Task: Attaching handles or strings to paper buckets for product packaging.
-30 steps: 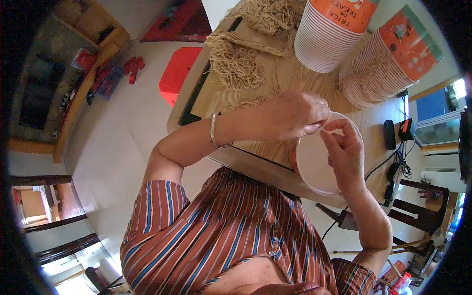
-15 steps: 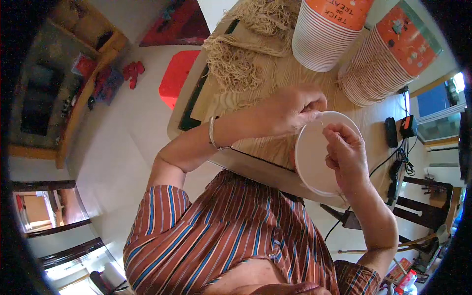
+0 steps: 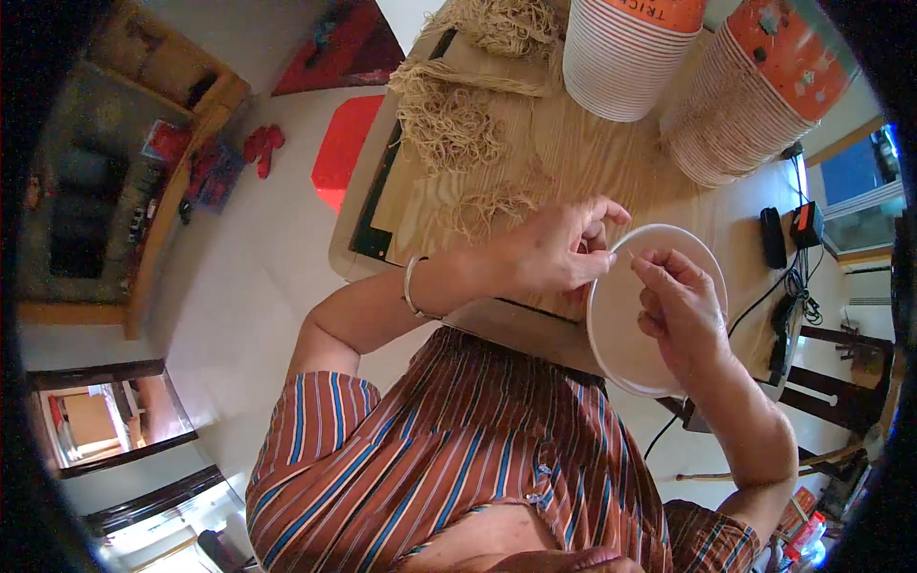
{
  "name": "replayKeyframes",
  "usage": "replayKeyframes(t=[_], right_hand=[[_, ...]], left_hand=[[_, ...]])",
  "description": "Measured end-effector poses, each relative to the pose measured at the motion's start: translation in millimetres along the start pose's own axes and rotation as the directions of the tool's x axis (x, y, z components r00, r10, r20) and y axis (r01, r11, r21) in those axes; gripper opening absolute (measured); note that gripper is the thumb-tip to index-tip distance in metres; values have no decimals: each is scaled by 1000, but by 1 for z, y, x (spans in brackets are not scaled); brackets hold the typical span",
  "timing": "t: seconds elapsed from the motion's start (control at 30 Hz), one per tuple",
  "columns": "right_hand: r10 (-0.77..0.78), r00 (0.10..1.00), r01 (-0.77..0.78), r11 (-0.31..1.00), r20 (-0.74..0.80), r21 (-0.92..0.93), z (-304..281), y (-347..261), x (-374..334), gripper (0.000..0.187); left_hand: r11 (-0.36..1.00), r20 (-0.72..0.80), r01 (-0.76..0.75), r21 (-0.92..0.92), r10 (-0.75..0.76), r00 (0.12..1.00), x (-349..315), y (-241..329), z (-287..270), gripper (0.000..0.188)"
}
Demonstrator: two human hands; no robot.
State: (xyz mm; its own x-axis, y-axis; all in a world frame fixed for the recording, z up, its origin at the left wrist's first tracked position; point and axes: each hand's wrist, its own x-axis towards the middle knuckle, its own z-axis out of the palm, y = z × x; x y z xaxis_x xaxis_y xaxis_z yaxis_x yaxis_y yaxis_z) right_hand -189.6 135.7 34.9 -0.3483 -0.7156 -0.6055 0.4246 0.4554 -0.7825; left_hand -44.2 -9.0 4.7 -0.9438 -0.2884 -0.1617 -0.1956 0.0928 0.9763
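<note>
Rn, the white-lined tub sits mouth-up on the near R part of the bench, right under & between my fingers. My R hand is over its opening: thumb & index tips pressed together, other fingers curled in; can't tell if there's a bit of string btwn the tips. R wrist crosses the tub's R side.

My L hand is at the tub's L rim, w/ the index stretched out & the thumb apart from it, pointing at the rim; can't tell if it's touching. L & R fingertips are near each other, w/ a small gap btwn. Bracelet is on my L wrist.

Just past L hand: loose tan strands. Farther out, a tangled tan pile & another bundle at the far edge. Far R side has 2 nested stacks, L stack & R stack, both orange & white. Blk cables run along the bench's R edge; red stool stands off to the L.
</note>
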Motion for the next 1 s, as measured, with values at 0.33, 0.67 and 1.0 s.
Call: replayKeyframes(t=[0.33,0.67,1.0], right_hand=[[-13,997,10,999,72,45,-10,6,3,13],[-73,990,59,991,120,118,-12,11,7,17],[-51,989,31,989,136,146,-11,13,8,14]], left_hand=[[997,-11,35,70,-34,999,-4,4,2,39],[991,-35,-64,118,69,997,-4,-6,2,39],[999,-23,-10,36,11,1000,-6,-2,4,38]])
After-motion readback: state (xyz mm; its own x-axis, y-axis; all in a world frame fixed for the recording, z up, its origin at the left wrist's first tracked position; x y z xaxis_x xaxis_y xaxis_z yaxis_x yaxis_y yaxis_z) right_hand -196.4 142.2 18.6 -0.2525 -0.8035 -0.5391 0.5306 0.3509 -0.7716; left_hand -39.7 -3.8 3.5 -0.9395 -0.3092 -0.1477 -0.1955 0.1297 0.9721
